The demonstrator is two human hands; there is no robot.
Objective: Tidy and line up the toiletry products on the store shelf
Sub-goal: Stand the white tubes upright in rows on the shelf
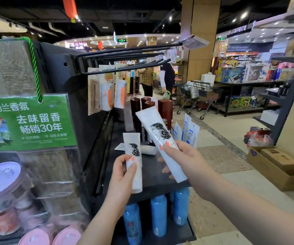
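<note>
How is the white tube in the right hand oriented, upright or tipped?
Tipped. The right hand grips the white tube around its middle, and its flat crimped end leans up and to the left.

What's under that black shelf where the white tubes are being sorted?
Blue bottles stand on a lower shelf beneath the black shelf. Their tops are hidden behind its front edge, and anything farther back is covered too.

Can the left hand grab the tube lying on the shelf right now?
Probably not yet. The left hand grips its own tube, so its fingers are busy. The lying tube sits just beyond it on the shelf with nothing between, so once that hand is free it should reach.
</note>
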